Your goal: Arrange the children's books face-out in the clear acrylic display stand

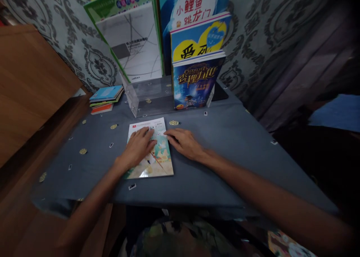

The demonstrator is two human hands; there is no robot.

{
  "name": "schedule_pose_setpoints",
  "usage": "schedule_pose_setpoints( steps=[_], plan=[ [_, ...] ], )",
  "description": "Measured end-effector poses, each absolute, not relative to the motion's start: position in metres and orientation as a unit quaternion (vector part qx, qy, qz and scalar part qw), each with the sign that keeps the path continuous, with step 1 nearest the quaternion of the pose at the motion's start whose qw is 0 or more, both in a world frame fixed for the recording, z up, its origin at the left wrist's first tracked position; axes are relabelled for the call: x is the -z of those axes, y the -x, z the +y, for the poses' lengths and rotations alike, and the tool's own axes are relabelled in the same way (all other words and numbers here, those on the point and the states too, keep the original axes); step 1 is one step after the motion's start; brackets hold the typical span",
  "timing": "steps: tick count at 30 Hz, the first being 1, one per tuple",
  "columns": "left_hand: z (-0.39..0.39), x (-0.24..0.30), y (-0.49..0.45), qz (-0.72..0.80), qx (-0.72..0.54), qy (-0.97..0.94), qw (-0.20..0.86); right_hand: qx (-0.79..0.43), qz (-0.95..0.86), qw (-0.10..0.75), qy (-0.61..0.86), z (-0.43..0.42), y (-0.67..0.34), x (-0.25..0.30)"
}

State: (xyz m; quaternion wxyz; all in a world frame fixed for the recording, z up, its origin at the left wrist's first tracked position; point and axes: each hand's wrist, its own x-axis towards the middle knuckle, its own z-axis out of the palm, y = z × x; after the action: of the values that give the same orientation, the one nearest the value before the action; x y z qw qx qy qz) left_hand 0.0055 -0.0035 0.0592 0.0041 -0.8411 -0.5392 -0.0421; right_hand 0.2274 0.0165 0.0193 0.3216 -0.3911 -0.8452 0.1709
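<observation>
A thin paperback book (161, 163) with a white top and a pale green and tan illustrated cover lies closed on the tablecloth. My left hand (139, 146) rests on its left and middle part, palm down, with the fingers stretched out over the cover. My right hand (184, 141) is at the book's right edge. Its fingertips reach the edge near the top, and the thumb lies a little below them. Whether these fingertips press on the cover or only touch its side, I cannot tell.
A clear acrylic stand (153, 99) behind the book holds a white booklet (137, 43), a dark blue book (194, 82) and several taller picture books. Small books (105, 96) are stacked at the left. Grey patterned cloth (239, 148) covers the table; a wooden panel (36, 81) stands left.
</observation>
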Motion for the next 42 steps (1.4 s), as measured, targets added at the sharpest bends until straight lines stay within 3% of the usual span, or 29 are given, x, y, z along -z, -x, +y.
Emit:
schedule_pose_setpoints(
  steps=[7, 15, 24, 34, 42],
  plan=[
    [0.024, -0.054, -0.016, -0.517, 0.055, 0.853, -0.049, -0.187, -0.841, 0.321, 0.393, 0.016, -0.228, -0.022],
    [-0.036, -0.059, -0.023, -0.444, 0.02, 0.893, -0.067, -0.188, -0.819, 0.332, 0.428, 0.017, -0.229, -0.023],
    [-0.093, -0.051, -0.025, -0.413, 0.054, 0.909, -0.015, -0.182, -0.829, 0.35, 0.396, 0.016, -0.227, -0.02],
    [-0.1, -0.033, -0.03, -0.409, 0.124, 0.9, 0.081, -0.157, -0.86, 0.32, 0.365, 0.019, -0.227, -0.017],
    [-0.098, -0.031, -0.029, -0.4, 0.237, 0.883, 0.068, -0.148, -0.871, 0.294, 0.366, 0.02, -0.226, -0.019]
  ],
)
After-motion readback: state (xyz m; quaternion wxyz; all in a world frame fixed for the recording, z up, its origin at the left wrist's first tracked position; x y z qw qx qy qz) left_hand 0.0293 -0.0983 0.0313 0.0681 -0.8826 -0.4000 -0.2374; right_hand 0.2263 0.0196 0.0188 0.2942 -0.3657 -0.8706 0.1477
